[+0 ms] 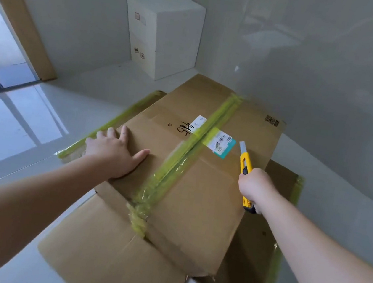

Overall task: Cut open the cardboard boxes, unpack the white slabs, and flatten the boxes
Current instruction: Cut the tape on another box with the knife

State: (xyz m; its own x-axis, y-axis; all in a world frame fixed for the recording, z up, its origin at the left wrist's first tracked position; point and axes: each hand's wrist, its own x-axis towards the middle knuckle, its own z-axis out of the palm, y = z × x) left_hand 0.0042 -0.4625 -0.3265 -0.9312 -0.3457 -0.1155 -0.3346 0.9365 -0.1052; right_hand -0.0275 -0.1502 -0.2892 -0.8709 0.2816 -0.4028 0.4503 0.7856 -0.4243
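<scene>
Cardboard box (197, 191): brown, flattened, lying on the pale floor (74, 77) at frame centre, long axis running from 7 o'clock to 1 o'clock. Yellow-green tape (178, 161) along its centre seam, crumpled at the near end. Handwritten black marking and a white-and-teal shipping label (221, 143) beside the tape. More flattened cardboard (260, 243) beneath it, showing at 4 and 7 o'clock.

Left hand (114, 152): at 9 o'clock, palm down on the box's left part, fingers spread and straight, thumb out toward the tape.

Right hand (255, 187): at 3 o'clock, fingers wrapped round a yellow utility knife (245, 164), blade extended and pointing to 12 o'clock, above the box's right edge.

White slabs (164, 35): stacked in the far corner at 12 o'clock, against the grey walls, well apart from the box.

Doorway with brown frame (18, 14): at 10 o'clock.
</scene>
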